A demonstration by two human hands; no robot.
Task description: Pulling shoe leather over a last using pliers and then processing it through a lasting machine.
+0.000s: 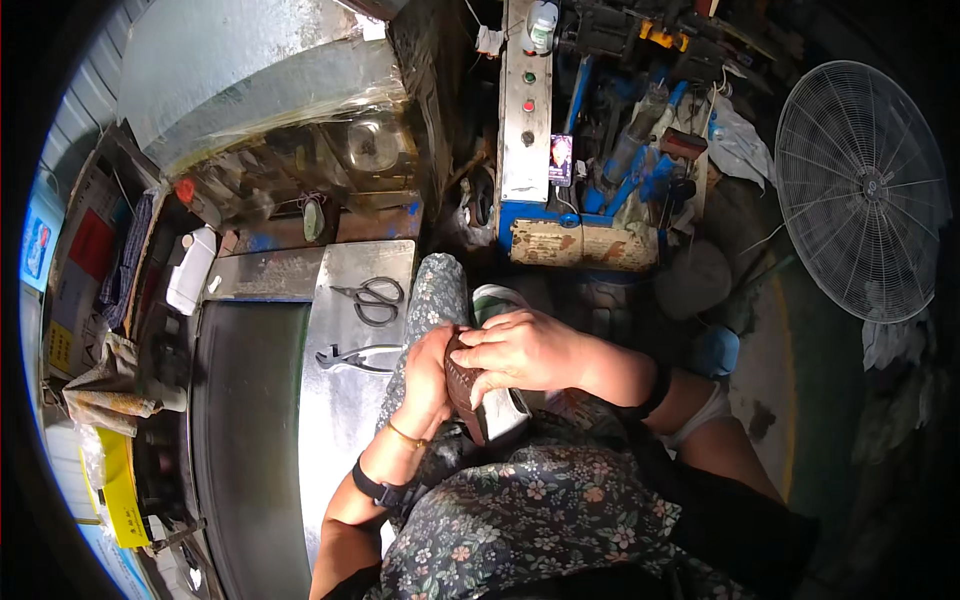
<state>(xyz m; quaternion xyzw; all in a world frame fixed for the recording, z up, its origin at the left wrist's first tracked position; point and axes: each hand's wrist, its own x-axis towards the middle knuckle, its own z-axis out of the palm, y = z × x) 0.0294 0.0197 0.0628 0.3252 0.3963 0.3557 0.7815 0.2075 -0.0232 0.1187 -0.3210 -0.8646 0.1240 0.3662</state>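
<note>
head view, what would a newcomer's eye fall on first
Probably the large round wire-grille fan at upper right. Next, near the centre, the left hand and right hand grip a brown stitched shoe part. Scissors and pincers lie on the metal surface to their left.

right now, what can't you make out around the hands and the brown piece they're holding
All in the head view:
Brown stitched piece: far side turned away, parts covered by both hands.
Left hand: some fingertips hidden behind the piece.
What looks like a green-and-white shoe: partly covered by the right hand.
Mesh fan: stand lost in darkness.
</note>
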